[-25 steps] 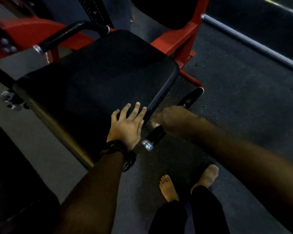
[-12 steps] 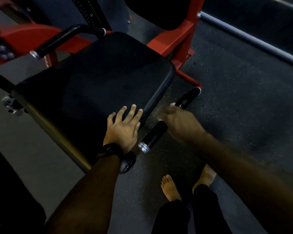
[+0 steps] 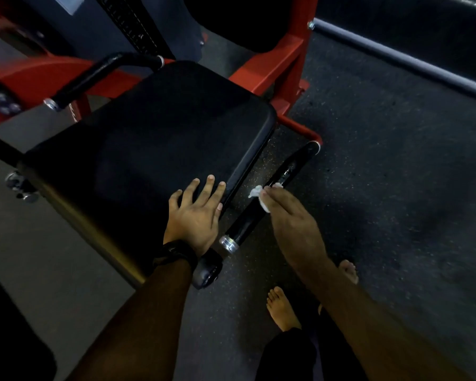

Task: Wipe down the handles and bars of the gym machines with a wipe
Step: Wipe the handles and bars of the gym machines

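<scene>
**A:** Where do things stand on the red machine (image 3: 286, 64)?

**B:** The left hand (image 3: 195, 213) lies flat on the black seat (image 3: 149, 138), fingers spread, bracing. Just beside the seat runs the black handle (image 3: 245, 224). The right hand (image 3: 291, 215) pinches the white wipe (image 3: 254, 191) against it, about midway along.

**A:** How to do it well?

**B:** I'd wrap the wipe right round the handle rather than dab the top. Then slide it firmly along to the metal end cap (image 3: 229, 244).

Glossy black handle (image 3: 270, 200) with a bright metal end cap (image 3: 228, 244) — crumpled white paper-like wipe (image 3: 259, 195); smooth, faintly sheened seat pad (image 3: 149, 138); speckled, rough rubber floor (image 3: 382, 160).
</scene>
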{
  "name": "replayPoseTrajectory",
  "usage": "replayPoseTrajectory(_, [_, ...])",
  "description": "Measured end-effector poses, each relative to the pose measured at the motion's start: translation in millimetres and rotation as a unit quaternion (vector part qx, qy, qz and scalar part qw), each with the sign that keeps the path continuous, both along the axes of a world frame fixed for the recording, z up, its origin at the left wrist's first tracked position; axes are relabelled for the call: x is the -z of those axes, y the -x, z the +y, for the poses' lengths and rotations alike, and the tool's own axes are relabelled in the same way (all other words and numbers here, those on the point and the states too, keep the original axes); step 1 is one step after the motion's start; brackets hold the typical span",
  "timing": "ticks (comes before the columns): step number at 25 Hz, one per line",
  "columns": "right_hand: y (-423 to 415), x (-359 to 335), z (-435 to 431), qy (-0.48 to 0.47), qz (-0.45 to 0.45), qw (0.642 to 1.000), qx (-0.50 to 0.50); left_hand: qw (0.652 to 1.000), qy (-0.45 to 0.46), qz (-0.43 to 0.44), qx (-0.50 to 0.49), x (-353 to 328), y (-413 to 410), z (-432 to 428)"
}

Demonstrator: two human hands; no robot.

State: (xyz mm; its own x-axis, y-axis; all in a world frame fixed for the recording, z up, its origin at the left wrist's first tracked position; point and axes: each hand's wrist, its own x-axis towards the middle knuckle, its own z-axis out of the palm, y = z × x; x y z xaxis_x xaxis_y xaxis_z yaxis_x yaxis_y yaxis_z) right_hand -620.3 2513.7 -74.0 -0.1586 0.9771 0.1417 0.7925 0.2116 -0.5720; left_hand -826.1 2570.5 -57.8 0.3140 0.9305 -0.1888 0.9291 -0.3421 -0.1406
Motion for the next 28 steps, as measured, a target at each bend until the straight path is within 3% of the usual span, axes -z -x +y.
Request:
replayPoseTrajectory(2, [23, 0, -11, 0.015, 0.082, 0.989, 0.123, 1.0, -0.003, -0.002, -0.001, 0, -1, 1])
replayPoseTrajectory(4, [50, -12, -17, 0.039, 0.216, 0.95, 0.223, 1.0, -0.005, -0.009, 0.0, -2, -1, 0])
replayPoseTrajectory(7, [41, -18, 8, 0.087, 0.238, 0.903, 0.347, 1.0, -0.011, -0.02, -0.002, -2, -3, 0])
replayPoseTrajectory(9, [38, -21, 8, 0.117, 0.224, 0.894, 0.369, 1.0, -0.005, -0.017, -0.006, -4, -4, -1])
replayPoseTrajectory(11, [56, -29, -6, 0.109, 0.265, 0.878, 0.385, 1.0, -0.005, -0.014, -0.013, -6, -6, 4])
replayPoseTrajectory(15, [55, -28, 15, 0.14, 0.411, 0.768, 0.471, 1.0, 0.012, 0.0, 0.007, -7, -11, 21])
replayPoseTrajectory(19, [71, -31, -5, 0.185, 0.436, 0.732, 0.49, 1.0, 0.011, -0.004, 0.019, 0, -12, 25])
replayPoseTrajectory(22, [71, -26, 10, 0.24, 0.516, 0.609, 0.552, 1.0, 0.014, -0.012, 0.02, -2, -11, 25])
replayPoseTrajectory(23, [70, -24, 16, 0.247, 0.528, 0.586, 0.564, 1.0, 0.014, -0.014, 0.018, -2, -12, 25])
replayPoseTrajectory(26, [78, -37, 4, 0.264, 0.555, 0.572, 0.544, 0.999, 0.027, -0.013, 0.013, -2, -11, 25])
replayPoseTrajectory(28, [73, -41, 3, 0.277, 0.599, 0.532, 0.531, 0.999, 0.03, -0.012, 0.018, 0, -11, 25])
